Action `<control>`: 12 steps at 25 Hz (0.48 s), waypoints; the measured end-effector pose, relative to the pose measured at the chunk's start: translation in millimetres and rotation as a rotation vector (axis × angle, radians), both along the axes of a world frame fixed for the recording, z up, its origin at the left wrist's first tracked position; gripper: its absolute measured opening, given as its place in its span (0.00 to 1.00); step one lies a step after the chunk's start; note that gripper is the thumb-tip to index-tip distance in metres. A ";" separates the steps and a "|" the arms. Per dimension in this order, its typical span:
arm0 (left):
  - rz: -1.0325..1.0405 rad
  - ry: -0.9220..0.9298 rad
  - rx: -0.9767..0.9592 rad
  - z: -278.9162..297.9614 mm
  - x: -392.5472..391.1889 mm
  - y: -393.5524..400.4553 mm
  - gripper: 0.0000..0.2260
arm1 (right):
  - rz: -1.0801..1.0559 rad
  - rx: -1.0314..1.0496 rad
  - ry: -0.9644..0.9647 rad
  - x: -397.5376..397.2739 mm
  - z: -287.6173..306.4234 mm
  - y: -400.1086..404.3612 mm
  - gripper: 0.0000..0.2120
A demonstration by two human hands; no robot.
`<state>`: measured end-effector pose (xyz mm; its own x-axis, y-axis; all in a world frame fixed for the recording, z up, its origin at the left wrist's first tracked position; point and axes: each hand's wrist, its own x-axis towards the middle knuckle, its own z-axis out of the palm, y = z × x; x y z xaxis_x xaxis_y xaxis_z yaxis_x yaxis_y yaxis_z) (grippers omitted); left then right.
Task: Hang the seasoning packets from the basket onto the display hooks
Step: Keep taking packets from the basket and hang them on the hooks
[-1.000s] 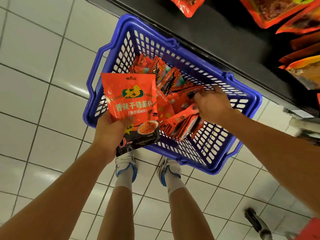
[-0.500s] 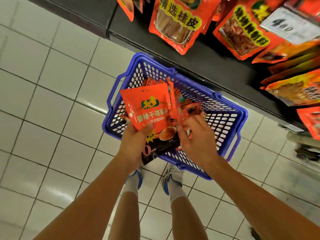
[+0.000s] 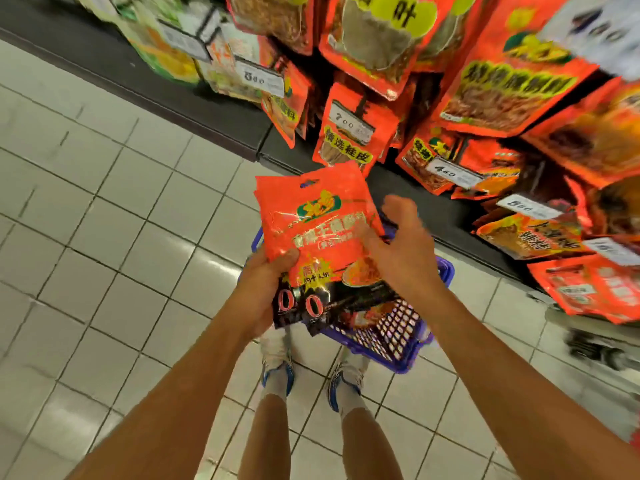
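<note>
My left hand [image 3: 263, 282] grips a small stack of red and black seasoning packets [image 3: 318, 220] by the lower left corner and holds it upright at chest height. My right hand [image 3: 401, 251] is at the stack's right edge. Its fingers lie loosely against the front packet and the thumb is raised free. The blue plastic basket [image 3: 415, 344] stands on the floor below, mostly hidden behind the stack and my hands. More red packets show through its mesh. Hooks are hidden behind the hanging goods.
The display at upper right is crowded with hanging red packets [image 3: 346, 133] and white price tags [image 3: 450, 173]. A black shelf base [image 3: 207, 109] runs diagonally along the white tiled floor. My feet [image 3: 277, 362] stand just behind the basket.
My right hand brought packets out of the basket and added them to the one in my left hand. Both hands and my view have risen from the basket toward the display.
</note>
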<state>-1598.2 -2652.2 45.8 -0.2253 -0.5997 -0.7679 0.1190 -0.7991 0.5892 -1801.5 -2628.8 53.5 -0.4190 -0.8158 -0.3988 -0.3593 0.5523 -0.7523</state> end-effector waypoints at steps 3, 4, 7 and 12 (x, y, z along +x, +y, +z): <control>-0.060 0.037 -0.115 82.9 0.4 -16.2 0.14 | -0.133 0.042 -0.571 -12.4 82.0 -25.5 0.17; -0.067 0.044 -0.173 113.9 -0.3 -22.1 0.14 | -0.112 -0.013 -0.597 -10.5 113.0 -30.0 0.09; -0.024 0.034 -0.322 205.9 -0.6 -37.8 0.13 | -0.148 -0.209 -0.539 -4.0 208.1 -40.6 0.12; 0.091 -0.026 -0.571 381.6 6.9 -71.8 0.12 | -0.087 -0.514 -0.379 -17.1 401.2 -54.9 0.06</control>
<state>-1591.3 -2724.0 427.5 -0.1385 -0.9368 -0.3212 0.1525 -0.3407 0.9277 -1818.5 -2683.7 454.7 -0.3988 -0.9116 -0.0996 0.0133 0.1029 -0.9946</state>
